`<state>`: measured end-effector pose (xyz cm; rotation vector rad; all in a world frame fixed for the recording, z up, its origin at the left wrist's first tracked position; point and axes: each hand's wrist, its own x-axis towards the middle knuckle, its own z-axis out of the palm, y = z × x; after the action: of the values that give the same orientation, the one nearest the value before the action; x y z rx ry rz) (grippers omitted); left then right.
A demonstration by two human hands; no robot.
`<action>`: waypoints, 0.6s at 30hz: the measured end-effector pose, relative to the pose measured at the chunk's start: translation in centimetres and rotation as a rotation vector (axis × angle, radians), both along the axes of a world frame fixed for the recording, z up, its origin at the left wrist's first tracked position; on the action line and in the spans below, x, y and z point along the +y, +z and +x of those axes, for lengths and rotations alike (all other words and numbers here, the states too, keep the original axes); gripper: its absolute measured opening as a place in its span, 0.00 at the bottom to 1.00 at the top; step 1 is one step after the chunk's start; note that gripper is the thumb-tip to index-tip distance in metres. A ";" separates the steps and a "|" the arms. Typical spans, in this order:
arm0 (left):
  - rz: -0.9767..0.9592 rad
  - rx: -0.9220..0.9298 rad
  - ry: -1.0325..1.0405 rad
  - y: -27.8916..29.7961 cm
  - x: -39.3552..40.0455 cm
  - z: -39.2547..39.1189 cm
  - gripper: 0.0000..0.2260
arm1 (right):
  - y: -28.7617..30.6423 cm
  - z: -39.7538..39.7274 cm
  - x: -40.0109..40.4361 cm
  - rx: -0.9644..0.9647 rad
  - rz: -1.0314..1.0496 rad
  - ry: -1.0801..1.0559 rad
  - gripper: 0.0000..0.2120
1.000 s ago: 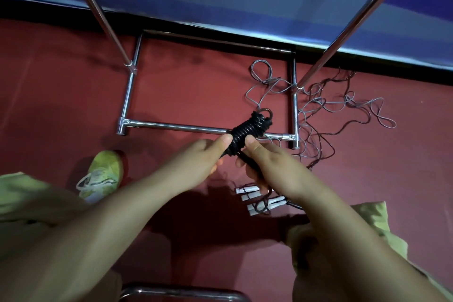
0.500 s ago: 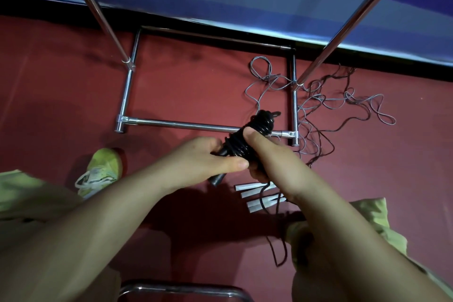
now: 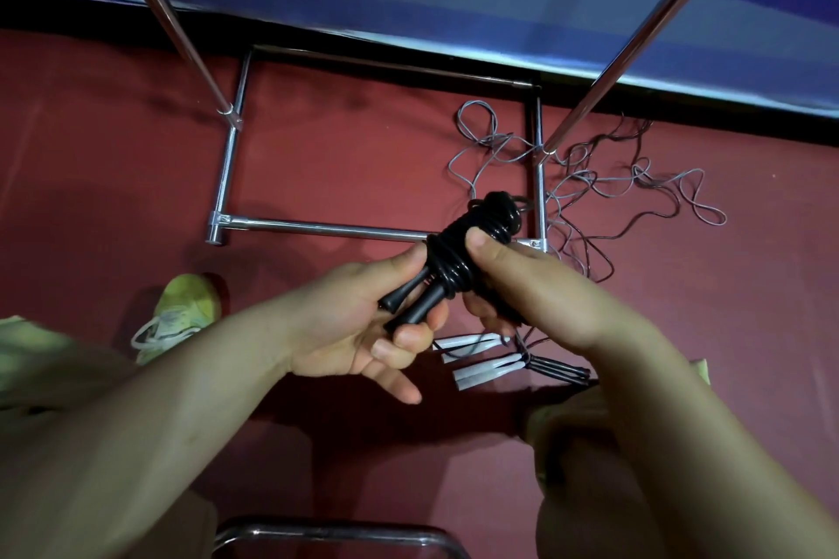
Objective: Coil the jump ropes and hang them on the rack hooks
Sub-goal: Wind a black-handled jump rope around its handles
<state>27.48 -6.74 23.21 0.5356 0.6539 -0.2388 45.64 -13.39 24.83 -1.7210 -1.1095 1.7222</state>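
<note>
My left hand and right hand both grip the glossy black rope, coiled round its two tapered handles

Both forearms reach in from the bottom corners and meet mid-frame. The left hand lies palm-up, thumb and curled fingers around the black jump rope at its handles. The right hand grips the coil, thumb on top.

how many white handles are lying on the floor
4 white handles: two side by side just below the right hand, two more slightly nearer, below those. The hand may hide others.
</note>
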 end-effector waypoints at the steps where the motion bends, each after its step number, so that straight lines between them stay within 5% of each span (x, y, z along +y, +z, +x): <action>1: 0.068 0.036 0.003 0.3 -0.1 0.1 0.25 | 0.2 0.0 0.0 -0.026 -0.014 0.009 0.28; 10: 0.640 0.319 -0.010 -0.6 -0.3 0.7 0.21 | -0.7 -0.8 0.3 -0.319 -0.062 0.004 0.32; 18: 1.290 0.523 -0.375 -0.8 -0.3 0.4 0.19 | -1.3 -2.2 0.0 -0.048 -0.293 -0.102 0.34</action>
<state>27.86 -7.01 22.40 1.8853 1.1927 -0.2931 43.44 -13.37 23.55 -1.9645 -0.8024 1.8608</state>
